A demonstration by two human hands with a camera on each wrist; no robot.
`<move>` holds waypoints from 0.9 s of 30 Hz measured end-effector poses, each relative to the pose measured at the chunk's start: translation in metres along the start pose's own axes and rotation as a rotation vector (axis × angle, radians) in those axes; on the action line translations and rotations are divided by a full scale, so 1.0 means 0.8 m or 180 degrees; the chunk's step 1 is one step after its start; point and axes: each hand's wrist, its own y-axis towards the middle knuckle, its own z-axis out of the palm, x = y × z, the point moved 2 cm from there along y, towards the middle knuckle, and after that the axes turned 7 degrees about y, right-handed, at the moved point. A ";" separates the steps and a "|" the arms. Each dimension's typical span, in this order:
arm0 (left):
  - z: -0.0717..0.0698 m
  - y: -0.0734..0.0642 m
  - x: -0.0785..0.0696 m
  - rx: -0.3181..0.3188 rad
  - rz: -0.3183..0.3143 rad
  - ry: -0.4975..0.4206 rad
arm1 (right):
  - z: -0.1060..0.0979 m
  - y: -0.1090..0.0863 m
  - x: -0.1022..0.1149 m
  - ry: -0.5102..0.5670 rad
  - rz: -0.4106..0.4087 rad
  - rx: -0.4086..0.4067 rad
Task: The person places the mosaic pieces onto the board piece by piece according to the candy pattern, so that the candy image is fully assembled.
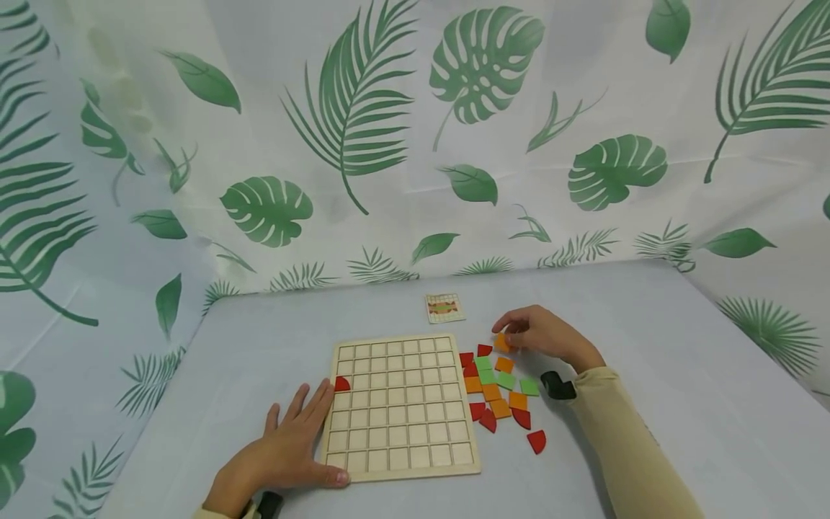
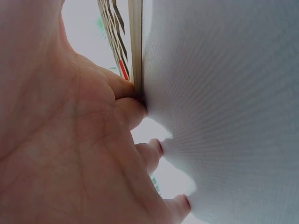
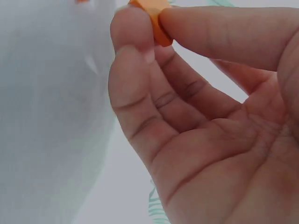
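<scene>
A wooden grid board [image 1: 403, 472] lies on the table, with one red quarter-circle tile [image 1: 342, 384] in a cell at its left edge. My left hand [image 1: 285, 447] is spread along the board's left side; its fingertips touch that edge and the thumb rests at the near left corner. In the left wrist view the fingers [image 2: 131, 112] meet the side of the board. My right hand [image 1: 543, 335] pinches an orange square tile [image 3: 156, 21] between thumb and fingertips, at the far end of the loose tiles. Part of that tile is hidden by the fingers.
Orange square tiles [image 1: 500, 409], green square tiles [image 1: 529, 387] and red quarter-circle tiles [image 1: 537, 441] lie scattered right of the board, some touching its edge. A small pattern card [image 1: 444, 308] lies behind the board. A leaf-printed cloth [image 1: 389, 238] hangs at the table's back.
</scene>
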 end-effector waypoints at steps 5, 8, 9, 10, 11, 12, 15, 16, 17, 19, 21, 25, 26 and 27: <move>-0.001 0.001 -0.001 -0.0023 0.0010 0.0024 | 0.002 0.001 0.007 0.0282 -0.0086 0.0054; -0.001 0.001 -0.001 -0.0027 0.0012 0.0020 | 0.006 0.003 0.009 0.0407 -0.0080 0.0072; -0.001 0.001 -0.001 -0.0027 0.0016 0.0013 | 0.007 0.003 0.010 0.0438 -0.0063 0.0074; -0.001 0.001 -0.001 -0.0027 0.0019 0.0006 | 0.009 0.004 0.010 0.0478 -0.0037 0.0070; -0.001 0.001 -0.001 -0.0026 0.0023 -0.0001 | 0.010 0.004 0.010 0.0511 -0.0029 0.0072; -0.001 0.001 -0.001 -0.0024 0.0023 -0.0009 | 0.012 0.004 0.011 0.0566 -0.0013 0.0075; -0.002 0.000 -0.002 -0.0021 0.0023 -0.0010 | 0.018 0.005 0.013 0.0807 0.0035 0.0104; -0.002 0.000 -0.002 -0.0019 0.0024 -0.0007 | 0.021 0.005 0.013 0.0895 0.0037 0.0123; -0.002 0.000 -0.002 -0.0020 0.0031 -0.0002 | 0.023 0.005 0.014 0.0994 0.0040 0.0142; -0.002 0.000 -0.003 -0.0018 0.0026 0.0006 | 0.028 0.006 0.016 0.1169 0.0058 0.0168; -0.002 -0.001 -0.003 -0.0018 0.0040 0.0014 | 0.033 0.007 0.018 0.1277 0.0061 0.0180; -0.002 -0.001 -0.002 -0.0024 0.0035 0.0022 | 0.042 0.010 0.022 0.1414 0.0090 0.0139; -0.001 -0.001 -0.001 -0.0023 0.0033 0.0031 | 0.044 0.012 0.023 0.1442 0.0087 0.0123; -0.001 -0.001 -0.001 -0.0024 0.0023 0.0032 | 0.046 0.013 0.025 0.1468 0.0084 0.0109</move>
